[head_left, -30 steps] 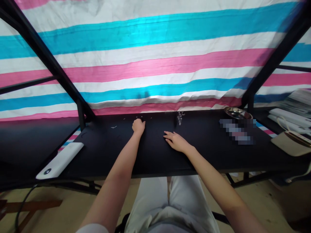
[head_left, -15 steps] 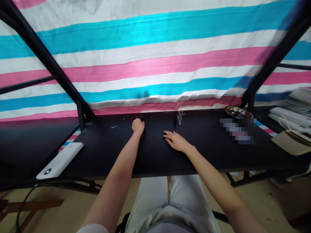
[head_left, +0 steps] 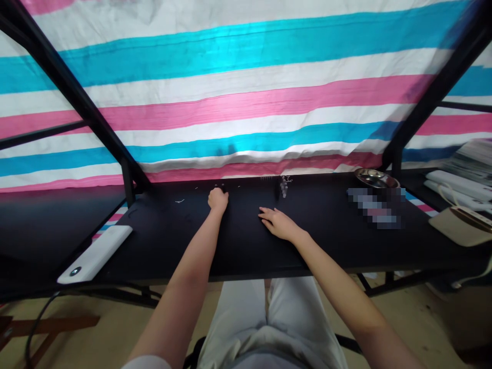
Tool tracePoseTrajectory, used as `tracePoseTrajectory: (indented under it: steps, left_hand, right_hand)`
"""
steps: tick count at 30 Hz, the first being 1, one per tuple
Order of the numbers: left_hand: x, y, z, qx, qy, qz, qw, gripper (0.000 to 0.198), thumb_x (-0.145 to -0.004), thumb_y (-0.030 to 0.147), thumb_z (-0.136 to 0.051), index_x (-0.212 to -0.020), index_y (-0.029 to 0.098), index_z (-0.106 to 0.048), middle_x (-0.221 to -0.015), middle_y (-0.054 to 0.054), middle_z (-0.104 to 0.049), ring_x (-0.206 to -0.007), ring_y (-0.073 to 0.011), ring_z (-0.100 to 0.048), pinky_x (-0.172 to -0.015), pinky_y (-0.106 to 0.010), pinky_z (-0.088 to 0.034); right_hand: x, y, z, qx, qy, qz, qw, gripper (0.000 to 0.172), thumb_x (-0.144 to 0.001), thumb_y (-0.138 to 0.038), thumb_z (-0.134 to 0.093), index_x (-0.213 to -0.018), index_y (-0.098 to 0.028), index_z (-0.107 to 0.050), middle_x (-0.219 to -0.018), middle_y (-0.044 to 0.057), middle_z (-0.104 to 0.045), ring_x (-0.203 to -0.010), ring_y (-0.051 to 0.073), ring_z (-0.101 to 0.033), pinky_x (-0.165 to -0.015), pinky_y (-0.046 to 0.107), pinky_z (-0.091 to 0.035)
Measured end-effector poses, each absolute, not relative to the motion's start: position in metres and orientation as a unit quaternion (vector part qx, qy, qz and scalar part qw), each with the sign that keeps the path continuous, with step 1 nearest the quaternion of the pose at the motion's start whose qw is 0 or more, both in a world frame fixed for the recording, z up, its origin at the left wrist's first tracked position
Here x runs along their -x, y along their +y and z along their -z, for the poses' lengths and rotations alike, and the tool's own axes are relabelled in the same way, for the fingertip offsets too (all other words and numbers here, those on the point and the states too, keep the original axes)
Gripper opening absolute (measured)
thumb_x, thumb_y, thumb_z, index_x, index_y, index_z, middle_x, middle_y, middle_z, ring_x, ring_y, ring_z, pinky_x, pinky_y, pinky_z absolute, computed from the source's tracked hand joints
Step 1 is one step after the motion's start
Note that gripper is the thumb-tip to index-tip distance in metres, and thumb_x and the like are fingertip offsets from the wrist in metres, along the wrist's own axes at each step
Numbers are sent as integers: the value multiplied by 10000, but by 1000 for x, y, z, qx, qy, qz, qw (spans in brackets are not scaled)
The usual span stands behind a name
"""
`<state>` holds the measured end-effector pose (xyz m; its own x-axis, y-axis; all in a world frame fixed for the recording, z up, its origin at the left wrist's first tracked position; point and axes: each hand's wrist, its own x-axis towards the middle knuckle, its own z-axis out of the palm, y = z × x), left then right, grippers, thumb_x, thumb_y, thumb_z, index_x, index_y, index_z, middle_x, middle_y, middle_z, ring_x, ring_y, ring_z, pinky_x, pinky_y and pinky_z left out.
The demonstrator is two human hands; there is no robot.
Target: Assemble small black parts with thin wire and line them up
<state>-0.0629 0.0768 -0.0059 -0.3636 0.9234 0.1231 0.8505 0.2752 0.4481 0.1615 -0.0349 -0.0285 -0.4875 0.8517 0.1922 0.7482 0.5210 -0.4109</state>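
Toward the far side of the black table (head_left: 246,251), my left hand (head_left: 218,199) is closed in a fist. Small dark bits with pale tips show just beyond its knuckles; whether the fingers grip them is hidden. My right hand (head_left: 280,223) lies palm down on the tabletop, fingers stretched out and holding nothing. Beyond the right hand, near the back edge, stands a small cluster of clear, bead-like pieces (head_left: 284,187). A row of tiny pieces (head_left: 266,178) lies to the left of that cluster. Thin white scraps (head_left: 180,201) rest left of my left hand.
A round metal dish (head_left: 376,178) sits at the back right, with a blurred-out item (head_left: 376,207) before it. A long white device (head_left: 96,254) lies at the left edge. On the right is a beige pouch (head_left: 461,225). Striped sheeting (head_left: 246,97) hangs behind the table.
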Motion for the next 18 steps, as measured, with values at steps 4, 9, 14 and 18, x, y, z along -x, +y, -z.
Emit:
tracePoseTrajectory:
  steps: [4, 9, 14, 18]
  left_hand:
    - [65, 75, 7, -562, 793, -224, 80, 269, -737, 326, -589, -921, 155, -684, -963, -154, -662, -917, -282, -625, -745, -349, -488]
    - [70, 63, 9, -574, 786, -220, 70, 248, -757, 341, -556, -892, 185, -694, -941, -138, -670, -894, -272, -627, -727, -336, -477]
    - [58, 47, 3, -639, 739, -210, 41, 268, -787, 393, -522, -830, 196, -698, -861, -112, -679, -833, -248, -628, -709, -313, -459]
    - [24, 34, -8, -768, 598, -223, 47, 294, -829, 413, -480, -900, 214, -685, -795, -58, -673, -792, -189, -619, -720, -261, -442]
  right_hand:
    - [-161, -36, 27, 469, -852, -138, 187, 360, -871, -215, -394, -1183, -190, -572, -1357, 103, -449, -1251, 210, -417, -1046, 466, -295]
    - [-160, -37, 24, 475, -850, -132, 186, 356, -871, -212, -393, -1176, -193, -576, -1359, 93, -448, -1244, 198, -427, -1052, 452, -294]
    - [-160, -38, 23, 492, -838, -114, 205, 340, -871, -224, -388, -1131, -199, -606, -1323, 71, -492, -1170, 198, -506, -1011, 389, -367]
    - [-163, -39, 16, 550, -797, -92, 233, 331, -887, -252, -367, -1099, -196, -615, -1170, 60, -619, -1028, 194, -600, -885, 295, -447]
